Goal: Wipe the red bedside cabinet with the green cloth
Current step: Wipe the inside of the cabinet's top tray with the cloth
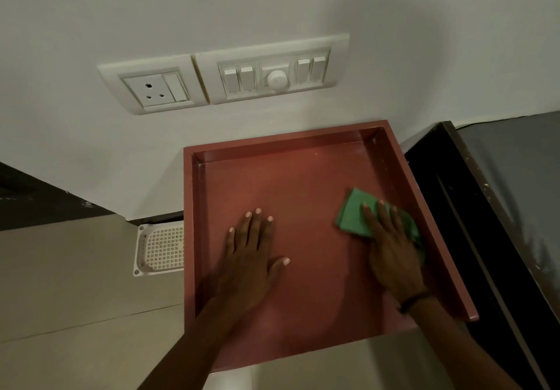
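The red bedside cabinet (303, 183) fills the middle of the head view; its top is a shallow tray with a raised rim on the left, back and right. My left hand (253, 256) lies flat, fingers spread, on the middle of the top and holds nothing. My right hand (391, 250) presses the green cloth (353, 217) flat against the top near the right rim. The cloth sticks out ahead of and to the left of my fingers; the rest of it is hidden under my palm.
A white wall with a socket plate (154, 88) and a switch panel (274, 76) rises behind the cabinet. A white perforated basket (160, 248) sits on the floor at the cabinet's left. A dark bed frame (472, 207) with a grey mattress (521, 177) stands close on the right.
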A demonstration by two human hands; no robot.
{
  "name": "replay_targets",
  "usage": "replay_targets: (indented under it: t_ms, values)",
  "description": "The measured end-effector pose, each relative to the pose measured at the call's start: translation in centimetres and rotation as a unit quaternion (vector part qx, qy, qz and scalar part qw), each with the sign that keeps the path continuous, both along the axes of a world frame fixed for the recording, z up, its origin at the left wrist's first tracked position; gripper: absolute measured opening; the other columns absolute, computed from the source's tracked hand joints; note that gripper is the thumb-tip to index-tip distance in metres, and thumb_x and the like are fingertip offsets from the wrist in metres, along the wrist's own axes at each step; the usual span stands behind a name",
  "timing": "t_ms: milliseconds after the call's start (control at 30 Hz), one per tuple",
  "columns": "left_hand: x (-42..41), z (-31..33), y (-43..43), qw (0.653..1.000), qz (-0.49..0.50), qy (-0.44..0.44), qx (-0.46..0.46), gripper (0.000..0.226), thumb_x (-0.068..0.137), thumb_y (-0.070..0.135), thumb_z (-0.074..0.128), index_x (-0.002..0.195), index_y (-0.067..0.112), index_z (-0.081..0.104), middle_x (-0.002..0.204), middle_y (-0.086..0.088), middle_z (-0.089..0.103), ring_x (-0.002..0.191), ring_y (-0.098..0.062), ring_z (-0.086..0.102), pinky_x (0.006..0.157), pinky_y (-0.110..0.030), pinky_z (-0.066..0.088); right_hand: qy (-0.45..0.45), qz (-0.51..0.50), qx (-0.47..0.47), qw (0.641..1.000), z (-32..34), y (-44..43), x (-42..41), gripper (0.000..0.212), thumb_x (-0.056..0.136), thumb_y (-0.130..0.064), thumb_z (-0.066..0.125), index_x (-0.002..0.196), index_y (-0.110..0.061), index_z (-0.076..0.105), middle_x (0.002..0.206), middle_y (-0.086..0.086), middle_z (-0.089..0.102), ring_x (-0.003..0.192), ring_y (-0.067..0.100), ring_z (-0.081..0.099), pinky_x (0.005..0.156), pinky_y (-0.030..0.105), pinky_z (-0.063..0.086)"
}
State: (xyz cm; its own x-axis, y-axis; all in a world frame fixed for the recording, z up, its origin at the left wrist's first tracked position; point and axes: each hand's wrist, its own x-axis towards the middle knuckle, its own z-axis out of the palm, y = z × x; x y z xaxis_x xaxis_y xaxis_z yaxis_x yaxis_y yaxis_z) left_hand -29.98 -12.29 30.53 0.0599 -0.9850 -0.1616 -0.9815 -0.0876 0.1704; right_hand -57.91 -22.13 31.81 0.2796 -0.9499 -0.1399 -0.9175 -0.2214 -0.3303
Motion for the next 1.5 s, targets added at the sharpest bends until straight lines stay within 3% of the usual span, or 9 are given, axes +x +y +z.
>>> replay_targets:
  t_ms: [367,500,633,767,933,1100,1200,1333,1500]
  values:
    - [0.2,-0.4,-0.3,1.000,-0.001,0.013,-0.009,0.083,0.096,0.072,0.017,0.160,0.023,-0.004,0.168,-0.003,-0.014,0.153,-0.020,-0.019,0.121,-0.045,-0.010,0.037,-0.084,-0.006,0.996,0.4,-13.6,8.1,0.069,0.090,-0.008,0.043,0.156,-0.016,0.025,0.163,0.021,0.018,0.148,0.044,0.019,0.113,0.057,0.031]
    - [0.2,0.3,0.1,1.000,0.002,0.029,0.000,0.082,0.097,0.068,0.023,0.160,0.024,-0.004,0.168,-0.002,-0.015,0.153,-0.020,-0.020,0.123,-0.047,-0.008,0.075,0.016,0.002,0.997,0.9,-8.5,7.3,0.073,0.089,-0.008,0.045,0.157,-0.021,0.024,0.164,0.016,0.018,0.149,0.043,0.015,0.115,0.062,0.025]
    - [0.1,0.3,0.0,1.000,0.001,0.017,0.012,0.082,0.098,0.066,0.025,0.160,0.022,-0.007,0.167,-0.003,-0.017,0.152,-0.020,-0.023,0.121,-0.045,-0.012,0.026,0.061,0.030,0.997,1.1,1.6,6.6,0.075,0.083,-0.021,0.025,0.157,-0.027,0.024,0.166,0.009,0.017,0.151,0.039,0.015,0.115,0.061,0.022]
    - [0.1,0.4,0.0,1.000,-0.010,0.015,0.023,0.080,0.096,0.059,0.020,0.160,0.019,-0.006,0.167,-0.006,-0.017,0.152,-0.024,-0.022,0.123,-0.050,-0.003,0.023,0.086,0.017,0.996,1.2,10.5,7.9,0.073,0.081,-0.017,0.031,0.153,-0.027,0.037,0.160,0.009,0.033,0.147,0.038,0.029,0.111,0.059,0.035]
    - [0.3,0.4,-0.2,0.999,-0.009,0.035,0.036,0.077,0.098,0.050,0.024,0.158,0.021,-0.013,0.165,-0.002,-0.024,0.151,-0.022,-0.025,0.123,-0.049,-0.008,0.012,0.088,0.004,0.996,0.5,9.3,9.7,0.073,0.082,-0.019,0.029,0.154,-0.028,0.034,0.162,0.007,0.029,0.150,0.036,0.023,0.113,0.057,0.031]
    - [0.7,1.1,-0.7,0.967,0.065,0.244,0.009,0.081,0.095,0.011,0.050,0.159,0.016,0.001,0.168,0.003,-0.005,0.150,-0.005,-0.015,0.126,-0.043,-0.006,-0.014,0.128,0.035,0.991,1.6,4.0,13.8,0.082,0.079,-0.043,0.007,0.158,-0.027,0.022,0.167,0.007,0.010,0.154,0.035,0.004,0.121,0.054,0.010]
    - [0.4,2.1,-0.6,0.933,0.127,0.336,-0.008,0.082,0.090,-0.004,0.050,0.159,0.012,0.009,0.167,-0.004,0.007,0.154,-0.013,0.000,0.127,-0.040,0.004,-0.006,0.132,0.052,0.990,2.0,3.4,14.7,0.086,0.076,-0.047,0.003,0.158,-0.028,0.021,0.167,0.007,0.009,0.154,0.034,0.003,0.122,0.055,0.009]
    - [-0.3,3.0,0.3,0.931,0.123,0.344,-0.005,0.074,0.091,-0.008,0.045,0.157,0.009,0.016,0.166,-0.008,0.012,0.154,-0.019,0.010,0.126,-0.034,0.014,-0.006,0.168,0.075,0.983,1.3,6.8,13.1,0.075,0.084,-0.042,0.011,0.157,-0.031,0.022,0.167,0.004,0.013,0.154,0.033,0.007,0.122,0.055,0.014]
    - [-1.9,3.0,3.5,0.938,0.143,0.315,-0.024,0.068,0.093,-0.007,0.046,0.155,0.018,0.032,0.163,0.001,0.023,0.149,-0.009,0.022,0.113,-0.007,0.015,-0.004,0.204,-0.002,0.979,0.2,12.9,8.3,0.075,0.090,-0.016,0.054,0.156,-0.034,0.024,0.164,0.002,0.025,0.151,0.032,0.019,0.117,0.052,0.024]
